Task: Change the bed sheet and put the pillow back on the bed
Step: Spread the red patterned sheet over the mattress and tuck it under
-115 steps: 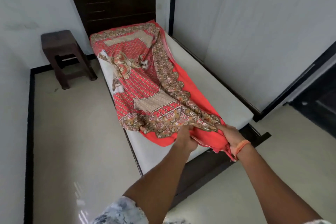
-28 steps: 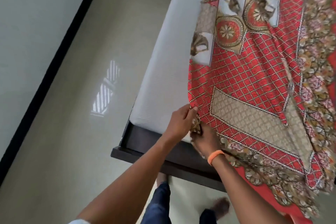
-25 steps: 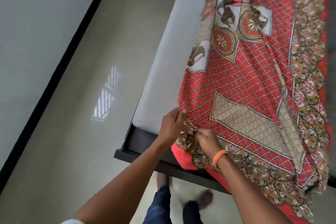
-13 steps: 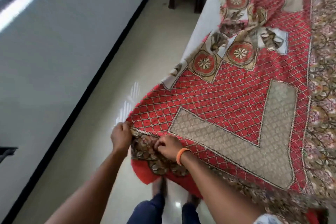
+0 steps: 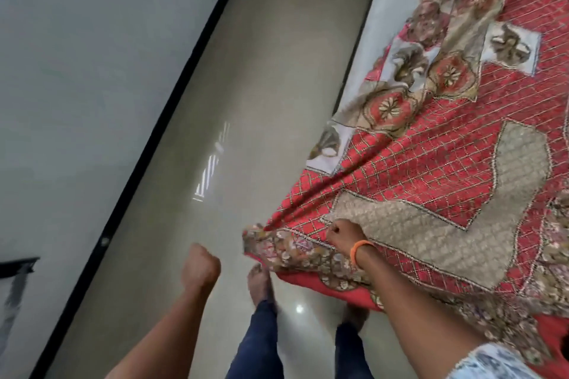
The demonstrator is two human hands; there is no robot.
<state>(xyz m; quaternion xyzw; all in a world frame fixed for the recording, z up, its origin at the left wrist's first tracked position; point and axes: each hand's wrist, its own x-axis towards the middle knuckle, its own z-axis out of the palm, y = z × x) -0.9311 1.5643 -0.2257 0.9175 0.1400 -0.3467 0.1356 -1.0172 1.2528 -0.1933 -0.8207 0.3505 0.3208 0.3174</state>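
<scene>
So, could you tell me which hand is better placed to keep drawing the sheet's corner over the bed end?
Probably the right hand: it grips the sheet at its border, while the left hand is fisted over the floor, holding nothing.

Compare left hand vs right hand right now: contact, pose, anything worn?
Contact: the right hand pinches the red patterned sheet near its border; the left hand touches nothing and hangs over the floor, clear of the sheet's corner.
Grip: the right hand's fingers curl around fabric; the left hand's curl into an empty fist.
Worn: the right wrist has an orange band; the left wrist is bare.
Shared: both have curled fingers and reach forward from bare forearms.
</scene>
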